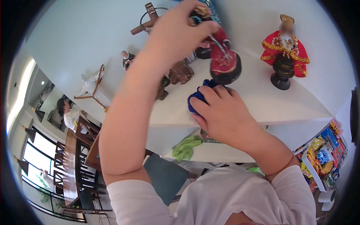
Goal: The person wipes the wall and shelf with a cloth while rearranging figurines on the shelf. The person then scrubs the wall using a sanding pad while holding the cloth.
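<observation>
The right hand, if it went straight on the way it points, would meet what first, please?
Beyond the blue cloth under its fingers, the right hand would probably meet the brown rock-like piece first, though depth is hard to judge.

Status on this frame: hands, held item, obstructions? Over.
Left hand gripping red-robed figurine, tilted. Right hand clutching blue cloth near its base. Red-caped figurine standing apart, right; not blocking either hand.
</observation>
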`<state>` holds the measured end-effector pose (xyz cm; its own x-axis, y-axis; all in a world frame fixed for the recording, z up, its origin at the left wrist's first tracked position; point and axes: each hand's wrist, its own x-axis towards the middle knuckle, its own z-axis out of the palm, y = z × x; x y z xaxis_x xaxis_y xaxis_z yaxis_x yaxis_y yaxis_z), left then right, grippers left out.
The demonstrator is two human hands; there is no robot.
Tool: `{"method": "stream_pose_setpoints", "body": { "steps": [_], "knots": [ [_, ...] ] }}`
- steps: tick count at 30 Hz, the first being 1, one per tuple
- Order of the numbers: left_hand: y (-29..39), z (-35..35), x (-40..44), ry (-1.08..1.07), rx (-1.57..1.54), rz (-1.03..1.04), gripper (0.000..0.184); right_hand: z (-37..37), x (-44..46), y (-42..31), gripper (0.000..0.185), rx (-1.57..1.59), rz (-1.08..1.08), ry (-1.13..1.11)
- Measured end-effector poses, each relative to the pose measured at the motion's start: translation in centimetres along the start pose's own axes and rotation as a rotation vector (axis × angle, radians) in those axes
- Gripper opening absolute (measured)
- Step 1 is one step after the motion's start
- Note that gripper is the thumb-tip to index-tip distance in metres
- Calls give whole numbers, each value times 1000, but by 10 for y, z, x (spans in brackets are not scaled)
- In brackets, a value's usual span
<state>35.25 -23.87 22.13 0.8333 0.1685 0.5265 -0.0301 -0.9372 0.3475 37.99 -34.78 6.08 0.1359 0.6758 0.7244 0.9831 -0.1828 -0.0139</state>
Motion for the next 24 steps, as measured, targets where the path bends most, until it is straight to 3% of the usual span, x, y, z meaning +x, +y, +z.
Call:
{"method": "stream_pose_setpoints", "body": {
  "steps": [3, 6, 7, 14, 24],
  "knots": [
    [-36, -19, -13, 56, -357, 82, 27, -5, 0, -1, 28, -50, 8, -51],
    [-47, -39, -35, 10, -331, 9, 28, -7, 1, -2, 28, -60, 9, -74],
    [-49, -43, -41, -37, -296, -102, 26, -8, 1, -2, 28, -64, 6, -78],
    [-88, -19, -58, -20, 75, -163, 26, -7, 3, -3, 28, -52, 13, -85],
    [-105, -9, -54, -18, 118, -211, 32, -7, 3, -3, 27, -49, 21, -91]
  ]
}}
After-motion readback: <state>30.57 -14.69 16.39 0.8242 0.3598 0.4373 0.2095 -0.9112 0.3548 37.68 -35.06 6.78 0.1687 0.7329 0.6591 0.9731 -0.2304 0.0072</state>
